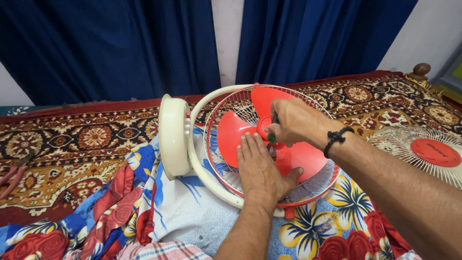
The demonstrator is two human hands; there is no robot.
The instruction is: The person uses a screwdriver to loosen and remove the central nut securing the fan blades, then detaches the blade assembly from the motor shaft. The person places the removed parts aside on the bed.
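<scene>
Dark blue curtains point(110, 43) are hung behind a bed covered by a patterned red rug point(86, 139) and a flowered sheet point(337, 226). A cream fan point(216, 139) is laid on the sheet, its red blades point(240, 132) exposed inside the wire guard. The left hand point(262, 166) is pressed flat on the blades, fingers straight. The right hand point(291, 120) is curled around a green-handled tool point(272, 137) at the hub. A loose front grille point(423, 151) is seen at right.

Fan point(231, 144) lying on floral cloth point(332, 226) over patterned rug point(91, 139); cream motor housing point(173, 136) to the left, red blades point(231, 132) inside rear wire guard point(226, 108). Left hand point(262, 168) flat on a blade. Right hand point(293, 121), black wrist cord, pinches a green-tipped tool point(272, 137) at the hub; front grille point(426, 151) lies near the rug's right edge.
</scene>
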